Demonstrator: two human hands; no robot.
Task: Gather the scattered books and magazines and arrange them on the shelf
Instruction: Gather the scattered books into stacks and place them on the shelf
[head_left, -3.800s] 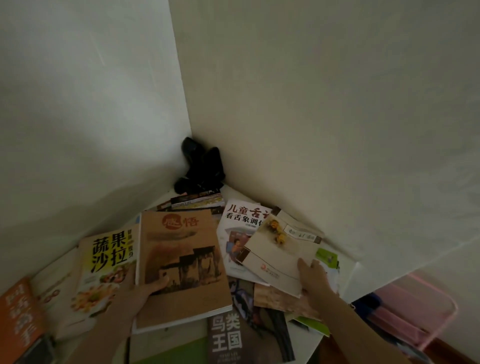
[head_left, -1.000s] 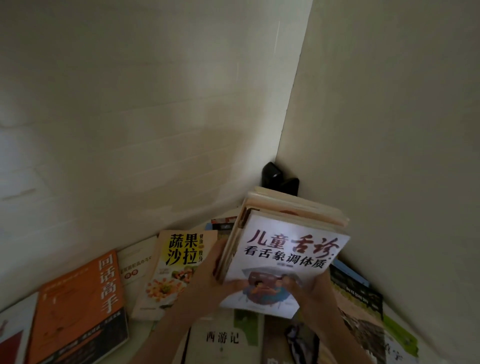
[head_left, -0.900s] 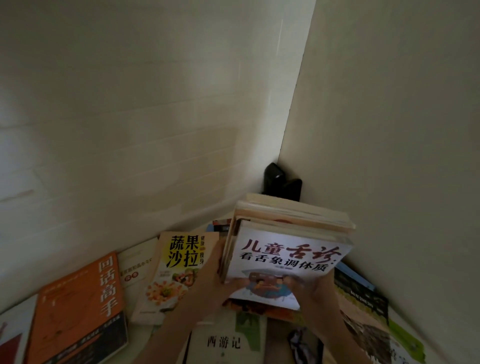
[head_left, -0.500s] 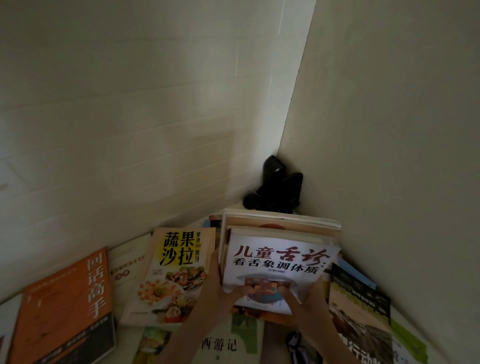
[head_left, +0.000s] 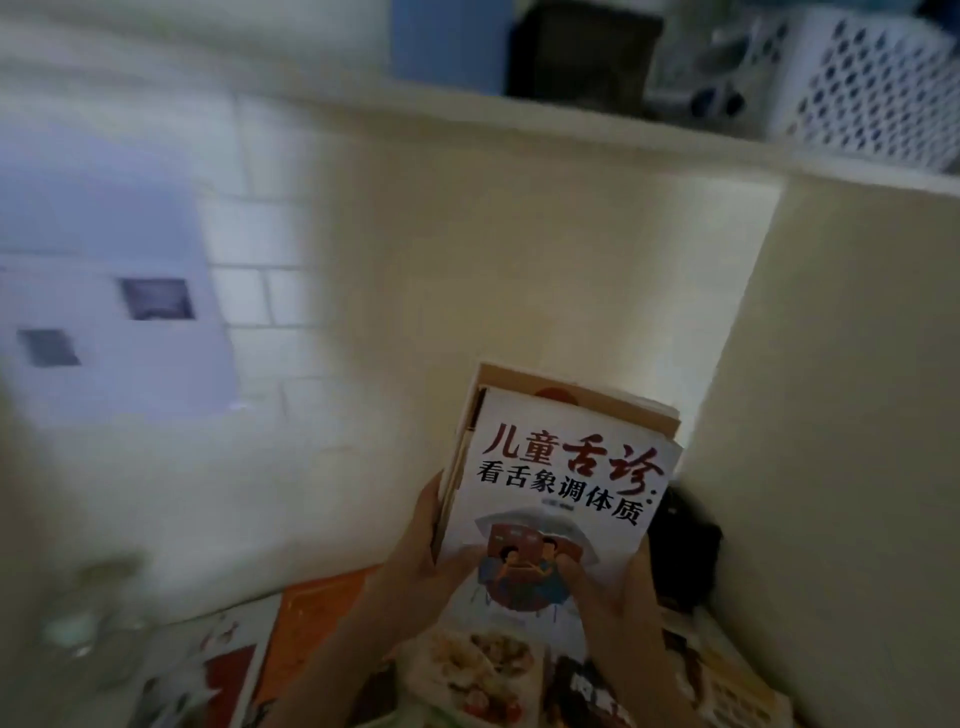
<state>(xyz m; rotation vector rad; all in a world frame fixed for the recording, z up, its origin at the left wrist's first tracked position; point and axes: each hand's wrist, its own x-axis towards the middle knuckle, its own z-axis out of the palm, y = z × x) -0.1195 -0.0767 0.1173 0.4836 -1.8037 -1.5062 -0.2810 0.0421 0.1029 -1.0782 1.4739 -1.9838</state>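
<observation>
The left hand (head_left: 423, 556) curls round the left edge of a stack of books (head_left: 550, 499), its thumb lying across the lower part of the front cover and the other fingers hidden behind the stack. The right hand (head_left: 605, 582) grips the bottom right corner the same way, thumb pressed on the cover picture, the remaining fingers out of sight behind. Between them the stack is held up off the surface, tilted back, in front of the cream wall (head_left: 519, 291). The foremost book is white with red and black Chinese lettering and a drawing of two figures; behind it the edges of at least two tan books show at the top and left.

Below the hands, more books lie flat and scattered: an orange book (head_left: 311, 623), a food-cover book (head_left: 483, 670) and a dark book (head_left: 597, 696). A black object (head_left: 685, 551) sits in the corner just right of the stack. Higher up, a shelf (head_left: 597, 122) carries a white perforated basket (head_left: 872, 83) and dark, blurred items. The left part of the view is smeared by motion blur.
</observation>
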